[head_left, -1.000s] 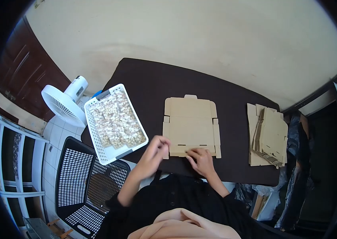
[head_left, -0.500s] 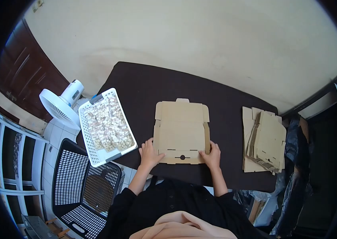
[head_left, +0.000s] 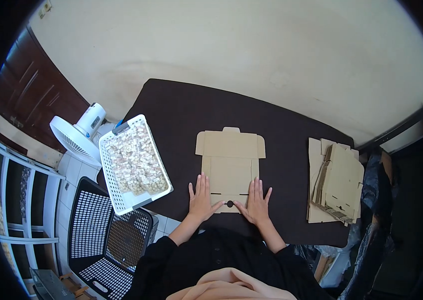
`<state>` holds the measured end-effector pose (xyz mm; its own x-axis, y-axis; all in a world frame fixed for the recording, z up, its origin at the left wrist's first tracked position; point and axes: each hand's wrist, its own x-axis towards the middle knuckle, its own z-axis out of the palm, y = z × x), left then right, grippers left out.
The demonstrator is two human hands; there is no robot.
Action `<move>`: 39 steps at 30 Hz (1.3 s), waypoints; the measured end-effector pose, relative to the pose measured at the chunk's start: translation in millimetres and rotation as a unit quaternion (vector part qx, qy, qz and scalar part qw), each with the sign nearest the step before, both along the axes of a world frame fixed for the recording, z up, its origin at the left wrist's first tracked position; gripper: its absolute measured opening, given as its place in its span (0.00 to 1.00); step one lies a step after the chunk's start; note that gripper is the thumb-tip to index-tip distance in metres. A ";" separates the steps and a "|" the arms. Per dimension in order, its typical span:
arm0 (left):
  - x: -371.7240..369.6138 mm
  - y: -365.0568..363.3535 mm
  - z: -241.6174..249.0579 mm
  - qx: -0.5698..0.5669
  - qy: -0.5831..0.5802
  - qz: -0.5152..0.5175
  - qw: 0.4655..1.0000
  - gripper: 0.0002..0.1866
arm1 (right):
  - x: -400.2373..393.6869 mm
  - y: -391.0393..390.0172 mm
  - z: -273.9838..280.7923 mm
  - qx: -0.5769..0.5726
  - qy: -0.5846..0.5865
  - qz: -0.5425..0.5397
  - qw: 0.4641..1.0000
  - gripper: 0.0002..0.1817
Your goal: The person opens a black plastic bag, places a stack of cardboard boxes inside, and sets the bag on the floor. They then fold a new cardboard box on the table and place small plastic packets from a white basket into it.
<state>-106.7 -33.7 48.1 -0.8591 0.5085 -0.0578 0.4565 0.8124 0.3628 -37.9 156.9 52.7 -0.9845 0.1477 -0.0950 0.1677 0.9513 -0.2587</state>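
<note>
A brown cardboard mailer box (head_left: 230, 172) lies unfolded in front of me on the dark tablecloth, its side panels folded in over the base. The wide lid end, with a small tab, points away from me. My left hand (head_left: 201, 201) lies flat along the box's left edge, fingers stretched forward, thumb near the round hole at the near end. Mirroring it, my right hand (head_left: 256, 203) lies flat on the right edge, thumb beside the same hole. Both hands are open and press on the cardboard without gripping it.
A white basket (head_left: 167, 194) full of small packets stands on the table's left, near a white fan (head_left: 74, 137). Flat cardboard boxes (head_left: 339, 175) are stacked at the right. A black crate (head_left: 89, 220) sits below the table's left edge.
The box's side panels have folded inward, so its base looks narrower. Both hands have moved from gripping the near corners to lying flat over the sides, thumbs closer together.
</note>
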 end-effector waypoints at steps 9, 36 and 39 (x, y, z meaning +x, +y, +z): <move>-36.4 26.7 -1.7 0.007 -0.023 0.072 0.997 0.37 | -45.3 4.4 -8.9 0.014 0.033 -0.033 0.999 0.48; -87.5 20.4 -3.4 0.177 -0.012 0.217 0.960 0.40 | -83.8 45.2 -19.4 -0.147 0.146 -0.206 0.956 0.35; -103.1 32.1 -5.0 0.192 -0.036 0.278 0.941 0.39 | -102.7 40.7 -22.4 -0.154 0.167 -0.226 0.947 0.36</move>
<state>-209.9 -1.5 43.1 -0.9993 -0.0223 -0.0287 -0.0359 0.7213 0.6917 -140.5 197.6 30.3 -0.8105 0.5767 0.1028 0.3997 0.6727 -0.6227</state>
